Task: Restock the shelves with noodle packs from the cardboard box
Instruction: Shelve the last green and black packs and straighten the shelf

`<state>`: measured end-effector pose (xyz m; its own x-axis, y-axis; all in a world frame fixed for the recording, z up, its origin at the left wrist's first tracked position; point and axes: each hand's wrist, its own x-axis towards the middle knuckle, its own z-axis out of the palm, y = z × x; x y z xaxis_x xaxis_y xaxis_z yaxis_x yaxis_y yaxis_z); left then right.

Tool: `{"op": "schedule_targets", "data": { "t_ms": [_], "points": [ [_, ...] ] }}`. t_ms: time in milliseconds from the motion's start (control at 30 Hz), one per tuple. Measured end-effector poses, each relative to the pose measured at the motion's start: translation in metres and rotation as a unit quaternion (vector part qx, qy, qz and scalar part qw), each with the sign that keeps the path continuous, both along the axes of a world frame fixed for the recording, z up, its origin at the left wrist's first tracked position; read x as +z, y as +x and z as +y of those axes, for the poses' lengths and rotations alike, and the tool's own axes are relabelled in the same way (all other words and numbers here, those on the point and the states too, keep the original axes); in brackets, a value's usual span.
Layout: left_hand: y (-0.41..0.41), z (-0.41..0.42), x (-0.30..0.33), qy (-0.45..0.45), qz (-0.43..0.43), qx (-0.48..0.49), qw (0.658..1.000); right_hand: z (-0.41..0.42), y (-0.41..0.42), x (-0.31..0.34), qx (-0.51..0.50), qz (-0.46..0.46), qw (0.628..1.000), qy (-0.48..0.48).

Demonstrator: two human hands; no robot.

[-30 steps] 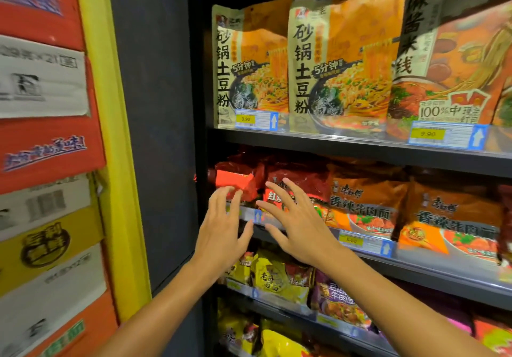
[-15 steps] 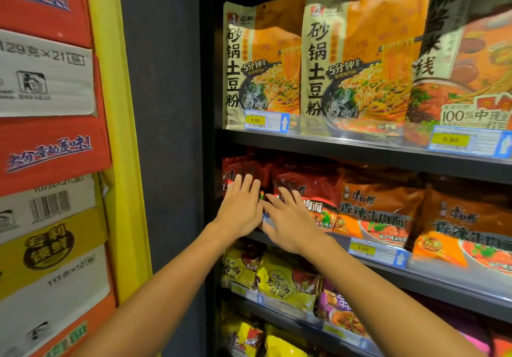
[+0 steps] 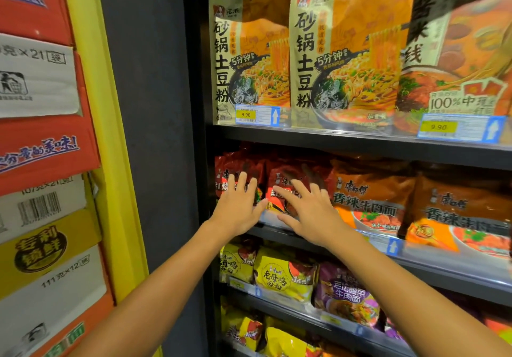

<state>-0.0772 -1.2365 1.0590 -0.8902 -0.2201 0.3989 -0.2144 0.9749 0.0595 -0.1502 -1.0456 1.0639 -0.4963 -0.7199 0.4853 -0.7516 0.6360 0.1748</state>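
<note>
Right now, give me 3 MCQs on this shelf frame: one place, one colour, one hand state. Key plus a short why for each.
1. Which shelf are both hands at?
A. top shelf
B. second shelf, red packs
C. bottom shelf

2. What colour are the packs directly below the hands?
A. yellow
B. blue
C. green

3. How do the hands stand?
A. both gripping a pack
B. one holding a box
C. both flat, fingers spread

Key:
1 B: the left hand and the right hand lie against the red noodle packs on the second shelf.
2 A: yellow packs sit on the shelf under them.
3 C: fingers are straight and nothing is held.
</note>
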Motion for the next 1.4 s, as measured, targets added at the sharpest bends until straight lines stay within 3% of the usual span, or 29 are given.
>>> {"op": "schedule_targets", "data": {
  "t_ms": [433,567,700,1100,1400],
  "points": [
    [0.029,-0.007,-0.017,0.038,0.106,-0.073,0.991,0.051,-0.001,-0.008,0.064,0.03,0.997,-0.043],
    [0.016,0.0,-0.01,0.067,0.135,-0.049,0.987,0.048,0.007,-0.01,0.057,0.028,0.996,-0.067],
    [0.0,0.0,0.006,0.053,0.098,0.007,0.994,0.046,0.009,-0.012,0.052,0.018,0.996,-0.067],
    [-0.006,-0.001,0.018,0.058,-0.017,0.008,0.998,0.044,0.006,-0.008,0.046,-0.003,0.997,-0.069],
    [0.035,0.023,0.001,0.008,0.048,-0.084,0.995,0.089,0.013,-0.012,0.038,-0.002,0.996,-0.084]
  ]
}}
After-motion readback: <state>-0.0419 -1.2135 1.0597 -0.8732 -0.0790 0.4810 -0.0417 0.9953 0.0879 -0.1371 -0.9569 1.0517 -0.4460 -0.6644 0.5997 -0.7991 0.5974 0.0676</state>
